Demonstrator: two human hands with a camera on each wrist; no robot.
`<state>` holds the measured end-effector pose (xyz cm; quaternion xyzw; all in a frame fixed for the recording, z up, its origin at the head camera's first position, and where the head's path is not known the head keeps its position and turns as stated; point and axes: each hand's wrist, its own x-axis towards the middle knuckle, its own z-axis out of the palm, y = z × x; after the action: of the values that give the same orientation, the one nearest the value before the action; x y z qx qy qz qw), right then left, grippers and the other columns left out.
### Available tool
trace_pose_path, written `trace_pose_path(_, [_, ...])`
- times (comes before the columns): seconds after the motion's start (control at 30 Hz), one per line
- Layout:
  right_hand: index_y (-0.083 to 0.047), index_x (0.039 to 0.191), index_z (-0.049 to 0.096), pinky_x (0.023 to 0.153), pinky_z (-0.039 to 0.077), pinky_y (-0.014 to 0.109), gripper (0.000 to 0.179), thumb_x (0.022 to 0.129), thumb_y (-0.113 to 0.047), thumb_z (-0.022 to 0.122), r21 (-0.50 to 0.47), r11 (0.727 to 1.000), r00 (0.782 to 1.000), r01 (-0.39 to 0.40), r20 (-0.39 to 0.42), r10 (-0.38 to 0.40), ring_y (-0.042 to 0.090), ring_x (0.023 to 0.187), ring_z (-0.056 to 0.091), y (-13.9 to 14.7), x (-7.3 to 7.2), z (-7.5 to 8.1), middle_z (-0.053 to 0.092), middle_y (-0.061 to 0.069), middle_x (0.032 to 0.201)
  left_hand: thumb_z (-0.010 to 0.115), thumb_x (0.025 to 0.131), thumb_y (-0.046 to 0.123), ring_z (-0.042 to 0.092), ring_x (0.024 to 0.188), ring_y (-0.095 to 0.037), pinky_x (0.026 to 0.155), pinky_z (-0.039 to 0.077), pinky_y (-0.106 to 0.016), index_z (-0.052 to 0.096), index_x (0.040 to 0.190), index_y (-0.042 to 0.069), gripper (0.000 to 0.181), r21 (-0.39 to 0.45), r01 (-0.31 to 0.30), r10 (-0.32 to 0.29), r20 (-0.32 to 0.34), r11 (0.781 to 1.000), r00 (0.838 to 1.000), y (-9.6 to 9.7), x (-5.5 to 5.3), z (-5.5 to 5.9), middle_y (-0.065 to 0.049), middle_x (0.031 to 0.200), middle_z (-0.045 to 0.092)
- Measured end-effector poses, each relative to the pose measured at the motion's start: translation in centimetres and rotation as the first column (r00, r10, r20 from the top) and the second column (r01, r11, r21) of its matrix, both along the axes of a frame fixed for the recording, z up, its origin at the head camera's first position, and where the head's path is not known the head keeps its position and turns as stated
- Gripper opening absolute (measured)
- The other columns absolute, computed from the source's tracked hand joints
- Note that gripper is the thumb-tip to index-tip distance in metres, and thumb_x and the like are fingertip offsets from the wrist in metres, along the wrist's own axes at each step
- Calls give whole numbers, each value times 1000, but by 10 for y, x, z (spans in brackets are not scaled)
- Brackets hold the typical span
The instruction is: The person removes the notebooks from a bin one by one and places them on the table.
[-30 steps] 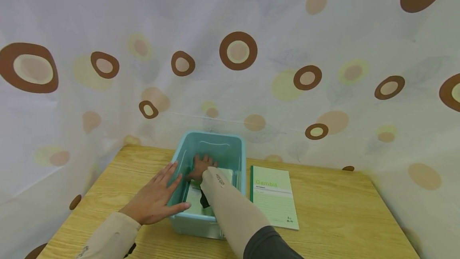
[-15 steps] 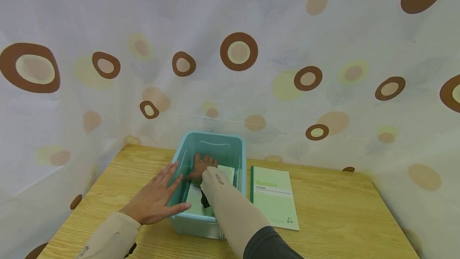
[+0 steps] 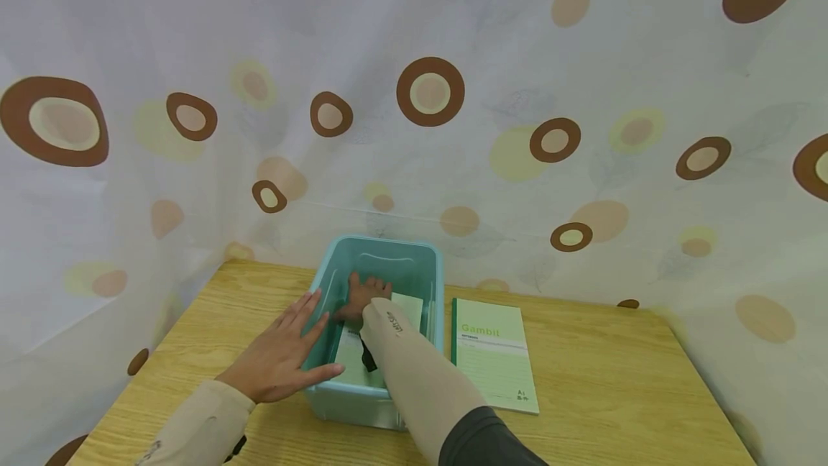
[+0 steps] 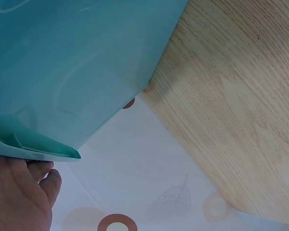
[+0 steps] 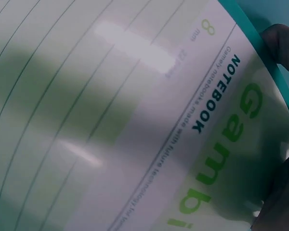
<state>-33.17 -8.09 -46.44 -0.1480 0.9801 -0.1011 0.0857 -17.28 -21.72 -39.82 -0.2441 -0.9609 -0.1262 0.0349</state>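
Notebook (image 3: 352,367) with pale green cover and dark spine: inside the light blue bin (image 3: 356,408), its far end mostly under a hand. Reading my head feed from the left: patterned sheet (image 3: 362,20), white with brown rings and pale blobs, hangs at the side and along the back. Wood-grain table (image 3: 601,365) lies below it. Left sleeve (image 3: 200,426), beige, enters low, part of a black strap (image 3: 236,449) showing at the wrist. Left hand (image 3: 281,362): fingers spread, at the bin's left rim, thumb over toward the near left corner. My left wrist feed shows part of this hand just at the rim, beside the bin's smooth wall. Bin stands on the table, far end close to the sheet. Right hand (image 3: 364,300) is down inside it, fingers fanned over the notebook's far end, thumb out on the spine side. On the right wrist feed I read "NOTEBOOK" and "Gambi"; the fingers there are dark, and how firmly they press I cannot tell. Right sleeve (image 3: 420,372), beige with a dark upper band, crosses the bin's near rim. Second notebook (image 3: 493,362), marked "Gambit", lies flat on the table just right of the bin, spine toward it.
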Motion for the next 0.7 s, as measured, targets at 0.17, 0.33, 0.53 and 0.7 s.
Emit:
trace_pose_path(0.17, [-22,141,40,99,33,50,77,79,-59,68,10,1000,1000,-10,-13,10,30,116,48,0,-1,0,53,14,127,47,93,61,12,145,-39,114,19,-55,42,141,-9,85,4,2,-2,12,1000,1000,0,0,1,-24,157,15])
trace_pose_path(0.33, [-22,139,42,97,34,49,76,79,-60,67,17,1000,1000,-7,-28,8,30,115,49,-1,0,4,54,13,125,47,93,61,11,145,-39,114,18,-55,41,141,-8,85,-1,-1,1,24,1000,1000,0,0,1,-24,158,14])
trace_pose_path(0.53, [-21,141,42,98,34,50,74,81,-58,65,16,1000,999,-3,-47,3,30,115,51,0,4,12,56,14,125,47,92,62,10,145,-39,114,17,-55,39,142,-8,86,-9,-3,4,39,1000,999,0,-1,0,-24,158,12])
trace_pose_path(0.7, [-21,142,42,98,35,50,71,83,-55,64,19,1000,997,4,-81,-3,31,117,51,0,4,18,56,14,127,47,92,61,9,146,-39,115,16,-54,38,142,-9,86,-6,-7,7,54,1000,999,0,-1,1,-24,158,12])
